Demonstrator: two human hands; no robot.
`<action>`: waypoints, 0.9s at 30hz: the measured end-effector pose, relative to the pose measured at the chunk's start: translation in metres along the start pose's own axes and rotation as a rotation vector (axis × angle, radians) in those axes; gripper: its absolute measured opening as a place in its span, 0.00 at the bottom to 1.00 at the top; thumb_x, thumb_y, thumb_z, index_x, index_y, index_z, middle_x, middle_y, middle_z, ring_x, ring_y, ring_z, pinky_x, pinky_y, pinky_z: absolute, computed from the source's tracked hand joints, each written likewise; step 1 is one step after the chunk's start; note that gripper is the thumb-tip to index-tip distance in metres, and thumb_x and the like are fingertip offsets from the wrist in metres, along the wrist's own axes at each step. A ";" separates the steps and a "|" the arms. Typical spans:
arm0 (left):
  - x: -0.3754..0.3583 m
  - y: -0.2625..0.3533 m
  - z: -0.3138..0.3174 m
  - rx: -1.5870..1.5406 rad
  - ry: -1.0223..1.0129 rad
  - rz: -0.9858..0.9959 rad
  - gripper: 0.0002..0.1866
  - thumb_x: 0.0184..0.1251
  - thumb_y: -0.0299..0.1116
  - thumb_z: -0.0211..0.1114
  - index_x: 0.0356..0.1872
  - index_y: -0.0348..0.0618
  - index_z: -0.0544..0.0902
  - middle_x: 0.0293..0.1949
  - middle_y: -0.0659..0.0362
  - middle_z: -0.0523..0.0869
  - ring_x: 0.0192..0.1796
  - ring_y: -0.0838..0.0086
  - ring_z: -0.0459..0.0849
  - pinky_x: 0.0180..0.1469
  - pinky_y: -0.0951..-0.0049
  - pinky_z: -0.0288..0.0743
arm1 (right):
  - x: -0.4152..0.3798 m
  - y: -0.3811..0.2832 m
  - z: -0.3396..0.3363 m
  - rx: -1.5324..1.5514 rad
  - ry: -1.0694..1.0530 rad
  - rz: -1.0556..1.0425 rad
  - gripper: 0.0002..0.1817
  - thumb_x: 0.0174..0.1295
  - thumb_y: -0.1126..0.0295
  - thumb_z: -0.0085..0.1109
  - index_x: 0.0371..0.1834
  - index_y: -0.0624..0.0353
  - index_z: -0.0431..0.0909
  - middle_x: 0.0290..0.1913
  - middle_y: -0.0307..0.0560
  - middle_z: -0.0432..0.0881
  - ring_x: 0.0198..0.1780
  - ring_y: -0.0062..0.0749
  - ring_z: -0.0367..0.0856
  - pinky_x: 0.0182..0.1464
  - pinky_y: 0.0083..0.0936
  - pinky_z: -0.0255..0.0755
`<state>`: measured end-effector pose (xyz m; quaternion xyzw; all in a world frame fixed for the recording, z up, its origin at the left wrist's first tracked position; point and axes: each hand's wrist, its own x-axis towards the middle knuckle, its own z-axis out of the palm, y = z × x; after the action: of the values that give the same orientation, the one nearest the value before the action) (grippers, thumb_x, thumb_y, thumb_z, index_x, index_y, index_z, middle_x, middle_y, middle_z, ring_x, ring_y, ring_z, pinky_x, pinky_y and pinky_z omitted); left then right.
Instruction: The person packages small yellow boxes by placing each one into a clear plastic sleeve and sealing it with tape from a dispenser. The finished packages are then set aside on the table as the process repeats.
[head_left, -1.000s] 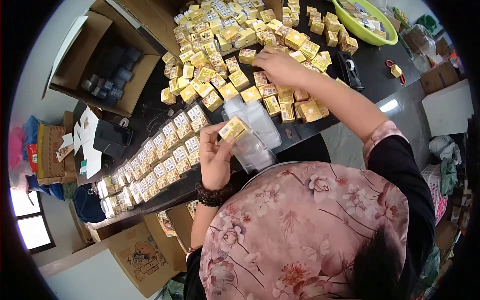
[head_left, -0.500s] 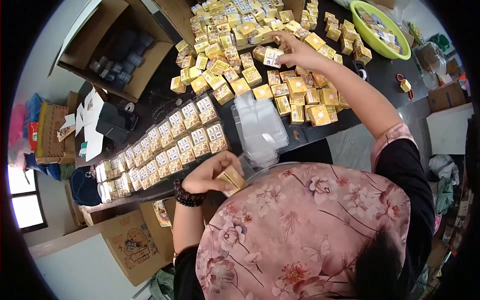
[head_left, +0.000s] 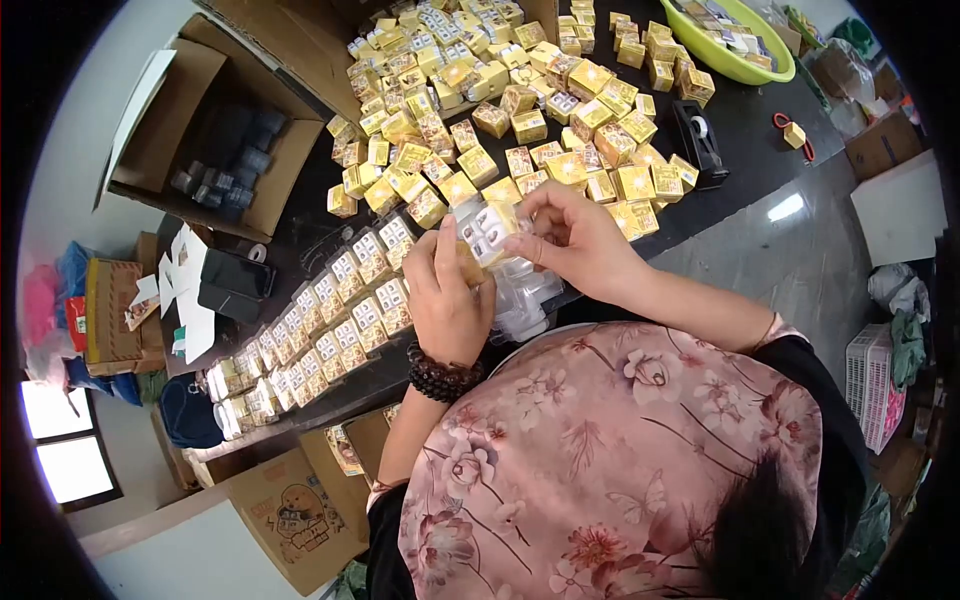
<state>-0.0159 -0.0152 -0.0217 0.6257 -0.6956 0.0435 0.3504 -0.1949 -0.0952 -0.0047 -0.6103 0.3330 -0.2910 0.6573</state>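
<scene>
Both of my hands meet over the table's near edge. My left hand (head_left: 447,300), with a dark beaded bracelet at its wrist, is closed around a small yellow box inside a clear plastic bag, partly hidden by the fingers. My right hand (head_left: 580,240) pinches a small box (head_left: 487,234) whose white face with dark marks is turned up, at the bag's mouth. Clear plastic bags (head_left: 525,300) lie just below the hands. Left of them, two long rows of packed boxes (head_left: 368,312) run down the table. Loose yellow boxes (head_left: 566,168) are piled beyond.
A cardboard box (head_left: 290,175) with clear packages stands at the upper left, near a black phone (head_left: 236,285). A tape dispenser (head_left: 698,145), red-handled scissors (head_left: 808,150) and a green basin (head_left: 770,70) are at the right. An open carton (head_left: 310,50) borders the pile.
My right hand has come back from the pile with a small box. My left hand has risen with its bag to meet it. The view has shifted slightly.
</scene>
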 end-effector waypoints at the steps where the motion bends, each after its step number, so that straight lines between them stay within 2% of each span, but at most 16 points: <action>1: 0.000 -0.001 0.001 0.002 0.002 -0.001 0.42 0.46 0.21 0.70 0.67 0.37 0.62 0.53 0.42 0.73 0.52 0.48 0.74 0.55 0.58 0.72 | 0.000 0.000 0.001 -0.028 -0.058 0.154 0.11 0.67 0.74 0.60 0.51 0.59 0.75 0.40 0.36 0.79 0.40 0.13 0.75 0.40 0.14 0.72; 2: 0.000 -0.002 0.001 -0.043 -0.012 0.008 0.42 0.47 0.21 0.70 0.67 0.36 0.62 0.53 0.43 0.73 0.53 0.49 0.74 0.56 0.59 0.72 | -0.001 0.000 0.000 -0.028 -0.063 0.154 0.11 0.67 0.74 0.60 0.51 0.59 0.75 0.40 0.36 0.79 0.40 0.13 0.75 0.40 0.14 0.72; 4: -0.003 -0.004 0.002 -0.084 -0.025 0.013 0.42 0.47 0.20 0.71 0.67 0.36 0.61 0.53 0.43 0.73 0.54 0.50 0.74 0.57 0.60 0.71 | -0.007 0.002 -0.003 -0.148 -0.122 -0.128 0.10 0.63 0.74 0.64 0.46 0.60 0.79 0.40 0.38 0.79 0.40 0.20 0.76 0.40 0.20 0.72; 5: -0.008 -0.004 0.005 -0.307 -0.050 -0.085 0.42 0.49 0.20 0.71 0.67 0.35 0.61 0.54 0.44 0.73 0.56 0.54 0.74 0.58 0.61 0.71 | -0.006 0.000 -0.005 -0.148 -0.126 -0.128 0.10 0.63 0.74 0.64 0.46 0.60 0.79 0.40 0.38 0.79 0.40 0.20 0.76 0.40 0.20 0.72; 6: -0.009 -0.002 0.005 -0.531 -0.074 -0.185 0.41 0.50 0.20 0.71 0.67 0.35 0.60 0.55 0.46 0.73 0.58 0.58 0.74 0.60 0.63 0.70 | -0.004 -0.004 -0.009 -0.317 -0.053 -0.434 0.12 0.59 0.74 0.66 0.46 0.59 0.81 0.40 0.39 0.79 0.40 0.25 0.77 0.41 0.23 0.72; 7: -0.008 0.001 0.002 -0.530 -0.073 -0.189 0.41 0.50 0.20 0.71 0.67 0.35 0.60 0.55 0.46 0.73 0.58 0.58 0.74 0.60 0.63 0.70 | -0.001 -0.007 -0.013 -0.484 0.024 -0.739 0.14 0.56 0.74 0.69 0.46 0.58 0.82 0.41 0.40 0.80 0.41 0.29 0.77 0.43 0.26 0.71; 8: -0.006 0.005 -0.003 -0.640 -0.112 -0.210 0.41 0.50 0.20 0.72 0.66 0.34 0.59 0.56 0.47 0.72 0.59 0.62 0.73 0.61 0.65 0.69 | 0.001 -0.008 -0.017 -0.543 -0.009 -0.831 0.18 0.50 0.71 0.72 0.46 0.53 0.84 0.42 0.40 0.81 0.43 0.36 0.75 0.45 0.29 0.69; 9: -0.005 0.008 -0.006 -0.750 -0.151 -0.230 0.41 0.51 0.20 0.72 0.66 0.34 0.59 0.56 0.49 0.72 0.61 0.66 0.73 0.62 0.67 0.68 | 0.002 -0.011 -0.017 -0.543 -0.011 -0.829 0.18 0.50 0.71 0.72 0.46 0.53 0.84 0.42 0.40 0.81 0.43 0.36 0.75 0.45 0.29 0.69; 11: -0.007 0.005 -0.006 -0.788 -0.206 -0.230 0.41 0.51 0.20 0.72 0.66 0.35 0.58 0.57 0.50 0.72 0.60 0.67 0.73 0.62 0.68 0.67 | 0.003 -0.018 -0.017 -0.768 -0.002 -1.071 0.15 0.48 0.70 0.74 0.41 0.52 0.86 0.42 0.36 0.81 0.42 0.33 0.73 0.45 0.27 0.67; 15: -0.005 0.005 -0.012 -0.982 -0.365 -0.282 0.41 0.51 0.19 0.72 0.66 0.35 0.58 0.58 0.53 0.71 0.60 0.70 0.72 0.62 0.71 0.67 | 0.006 -0.021 -0.017 -0.713 -0.059 -1.027 0.12 0.47 0.69 0.74 0.36 0.51 0.86 0.39 0.33 0.82 0.40 0.32 0.71 0.44 0.26 0.66; 17: -0.007 0.003 -0.010 -1.010 -0.399 -0.304 0.42 0.51 0.19 0.71 0.66 0.35 0.57 0.58 0.54 0.70 0.60 0.71 0.72 0.62 0.71 0.67 | 0.005 -0.022 -0.014 -0.414 -0.077 -0.723 0.10 0.48 0.70 0.74 0.34 0.51 0.86 0.37 0.31 0.82 0.39 0.31 0.69 0.44 0.27 0.66; 22: -0.012 0.002 -0.002 -1.172 -0.434 -0.372 0.43 0.50 0.19 0.72 0.67 0.37 0.57 0.60 0.55 0.68 0.62 0.72 0.70 0.62 0.71 0.68 | 0.001 -0.022 -0.011 -0.514 -0.063 -0.769 0.09 0.51 0.71 0.73 0.35 0.53 0.86 0.38 0.34 0.82 0.43 0.31 0.69 0.46 0.28 0.65; 24: -0.013 0.005 -0.003 -1.341 -0.433 -0.431 0.42 0.57 0.27 0.72 0.69 0.40 0.55 0.62 0.54 0.67 0.64 0.71 0.70 0.64 0.70 0.67 | -0.004 -0.020 -0.007 -0.563 -0.073 -0.833 0.10 0.52 0.72 0.72 0.38 0.54 0.85 0.41 0.37 0.81 0.45 0.31 0.70 0.47 0.28 0.65; 25: -0.013 0.005 -0.001 -1.342 -0.431 -0.432 0.42 0.57 0.27 0.72 0.69 0.40 0.55 0.62 0.54 0.67 0.64 0.71 0.70 0.64 0.70 0.67 | -0.008 -0.017 -0.002 -0.296 -0.007 -0.677 0.12 0.54 0.72 0.71 0.42 0.54 0.84 0.47 0.40 0.79 0.49 0.31 0.70 0.50 0.28 0.65; 26: -0.014 0.005 0.003 -1.487 -0.388 -0.401 0.39 0.62 0.34 0.68 0.69 0.40 0.55 0.63 0.54 0.67 0.65 0.71 0.70 0.64 0.68 0.67 | -0.010 -0.014 0.000 -0.033 0.056 -0.514 0.15 0.55 0.71 0.71 0.47 0.53 0.83 0.52 0.43 0.77 0.53 0.30 0.71 0.53 0.27 0.66; 27: -0.015 0.005 0.005 -1.633 -0.343 -0.369 0.37 0.67 0.41 0.64 0.70 0.40 0.55 0.64 0.53 0.67 0.66 0.70 0.70 0.65 0.67 0.67 | -0.008 -0.007 -0.001 -0.034 0.055 -0.512 0.15 0.55 0.71 0.71 0.47 0.53 0.83 0.52 0.43 0.77 0.53 0.30 0.71 0.53 0.27 0.66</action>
<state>-0.0229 -0.0036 -0.0319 0.2784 -0.4392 -0.6244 0.5829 -0.2004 -0.0901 0.0024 -0.6774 0.1902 -0.4587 0.5427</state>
